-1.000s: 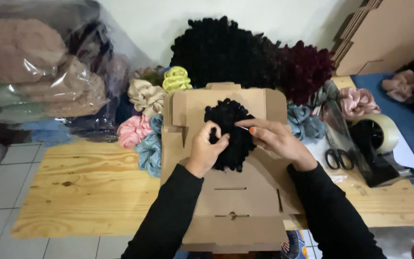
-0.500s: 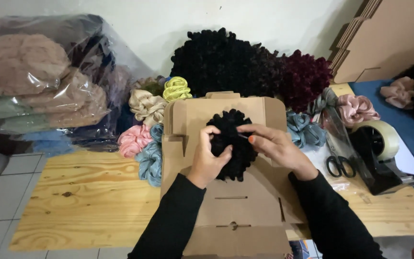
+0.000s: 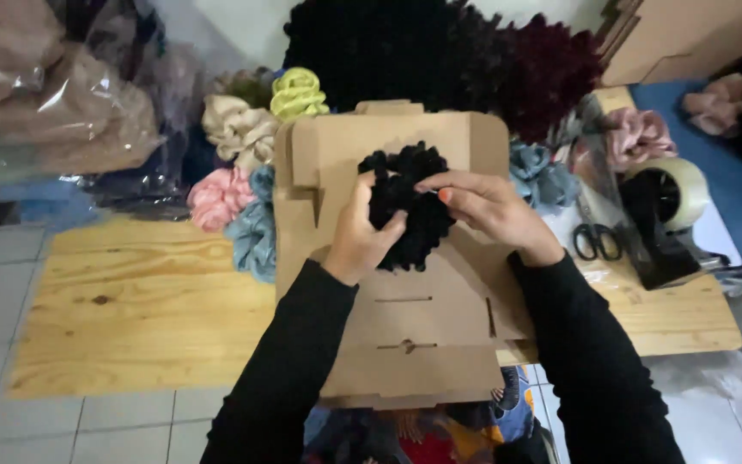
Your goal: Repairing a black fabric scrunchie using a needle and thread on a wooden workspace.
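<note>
Both hands have shifted slightly up the flat cardboard box (image 3: 405, 326) on the wooden bench (image 3: 139, 318). Left hand (image 3: 361, 241) and right hand (image 3: 487, 206) grip a black scrunchie (image 3: 407, 202) against its panel.

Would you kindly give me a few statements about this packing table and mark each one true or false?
1. Both hands hold a black scrunchie over the cardboard box. True.
2. The left hand is empty and rests on the table. False: it grips the scrunchie's lower left side.
3. Scissors lie to the right of the box. True.
4. The tape dispenser stands left of the box. False: it stands on the right, beside the scissors.
5. A yellow-green scrunchie lies beyond the box's left corner. True.
</note>
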